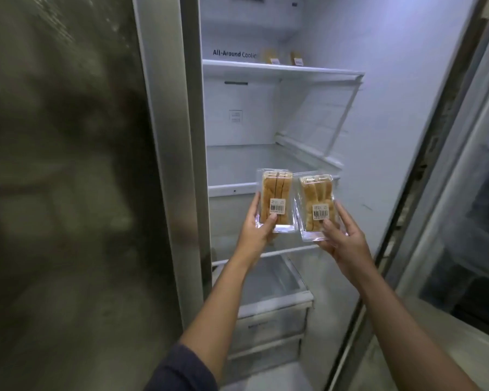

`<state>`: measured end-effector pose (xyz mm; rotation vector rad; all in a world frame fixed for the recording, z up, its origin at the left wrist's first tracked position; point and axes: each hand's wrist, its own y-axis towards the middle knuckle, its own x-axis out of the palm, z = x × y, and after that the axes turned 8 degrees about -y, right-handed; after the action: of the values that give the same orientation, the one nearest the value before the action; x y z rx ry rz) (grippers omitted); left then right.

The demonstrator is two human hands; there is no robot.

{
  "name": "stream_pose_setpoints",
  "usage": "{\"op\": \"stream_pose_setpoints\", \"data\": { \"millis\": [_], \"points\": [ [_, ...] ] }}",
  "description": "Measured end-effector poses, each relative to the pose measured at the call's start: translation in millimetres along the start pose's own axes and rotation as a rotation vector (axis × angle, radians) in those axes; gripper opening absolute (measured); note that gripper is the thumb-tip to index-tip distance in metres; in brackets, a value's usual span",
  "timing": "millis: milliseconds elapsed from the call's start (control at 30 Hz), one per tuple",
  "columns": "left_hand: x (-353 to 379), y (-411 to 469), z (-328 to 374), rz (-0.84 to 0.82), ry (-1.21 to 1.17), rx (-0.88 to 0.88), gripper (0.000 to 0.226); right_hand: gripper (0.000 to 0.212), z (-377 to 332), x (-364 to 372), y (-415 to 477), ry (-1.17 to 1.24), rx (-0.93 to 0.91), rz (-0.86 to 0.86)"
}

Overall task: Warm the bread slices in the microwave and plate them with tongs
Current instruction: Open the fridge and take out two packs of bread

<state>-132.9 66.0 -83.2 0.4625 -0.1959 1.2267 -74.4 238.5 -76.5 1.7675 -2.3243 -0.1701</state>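
Head view: holds up two clear packs of bread slices side by side before the open fridge (378, 80). Grips left pack (275, 193) low with fingers of left hand (254, 230); grips right pack (314, 198) likewise with fingers of right hand (343, 241). Risks a slip on slick plastic, or a drop while shutting the door (463, 221) with both hands full.

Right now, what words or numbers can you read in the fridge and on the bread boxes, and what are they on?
"All-Around Coolin", end hidden: fridge back wall.
Sticker on the left pack, held by the left hand: too small to read.
Sticker on the right pack, held by the right hand: too small to read.
Stickers on the two shelf packs: blurred.
Drawer lettering: blurred.
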Motion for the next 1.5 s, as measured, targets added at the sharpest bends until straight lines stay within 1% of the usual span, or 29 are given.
{"op": "stream_pose_setpoints", "data": {
  "millis": [100, 233, 400, 467, 500, 567, 600, 633, 667, 700, 767, 800, 867, 967, 1133, 1233, 1367, 1500],
  "points": [
    [1, -51, -2, -0.046, 0.039, -0.025, 0.071, 0.061, -3, -6, -60, -0.005, 0.027, 0.032],
    [9, -108, 6, -0.06, 0.065, -0.066, 0.07, 0.061, -14, -9, -123, -0.021, 0.024, 0.047],
    [14, -163, 21, -0.042, -0.006, -0.067, 0.07, 0.059, -28, -9, -173, 0.01, -0.003, 0.006],
    [12, -185, 28, -0.035, -0.026, -0.049, 0.069, 0.063, -33, -5, -190, 0.043, -0.017, -0.029],
    [10, -197, 32, -0.026, -0.026, -0.039, 0.068, 0.073, -35, -2, -198, 0.055, -0.017, -0.054],
    [4, -225, 40, 0.014, -0.004, -0.01, 0.067, 0.105, -37, 7, -216, 0.073, -0.008, -0.106],
    [1, -239, 44, 0.044, 0.003, 0.007, 0.067, 0.114, -37, 11, -224, 0.081, -0.003, -0.126],
    [-2, -254, 48, 0.072, -0.002, 0.025, 0.067, 0.116, -37, 17, -234, 0.089, 0.0, -0.15],
    [-8, -269, 52, 0.098, -0.014, 0.047, 0.067, 0.112, -37, 24, -244, 0.092, 0.004, -0.185],
    [-14, -284, 56, 0.118, -0.025, 0.069, 0.067, 0.101, -38, 32, -254, 0.093, 0.011, -0.225],
    [-31, -313, 67, 0.177, -0.039, 0.104, 0.066, 0.067, -37, 51, -272, 0.108, 0.033, -0.284],
    [-40, -327, 74, 0.213, -0.047, 0.115, 0.068, 0.057, -37, 63, -280, 0.116, 0.048, -0.306],
    [-60, -355, 88, 0.287, -0.041, 0.147, 0.07, 0.055, -34, 93, -294, 0.121, 0.08, -0.354],
    [-95, -392, 113, 0.397, -0.009, 0.218, 0.067, 0.058, -31, 143, -314, 0.138, 0.072, -0.456],
    [-180, -457, 169, 0.57, 0.058, 0.322, 0.065, 0.067, -29, 260, -351, 0.2, 0.078, -0.68],
    [-241, -490, 204, 0.66, 0.107, 0.363, 0.065, 0.064, -21, 343, -369, 0.205, 0.088, -0.776],
    [-334, -515, 250, 0.748, 0.116, 0.417, 0.066, 0.061, -4, 461, -383, 0.215, 0.095, -0.841],
    [-425, -523, 297, 0.794, 0.146, 0.419, 0.065, 0.058, 8, 571, -383, 0.238, 0.1, -0.882]
  ]
}}
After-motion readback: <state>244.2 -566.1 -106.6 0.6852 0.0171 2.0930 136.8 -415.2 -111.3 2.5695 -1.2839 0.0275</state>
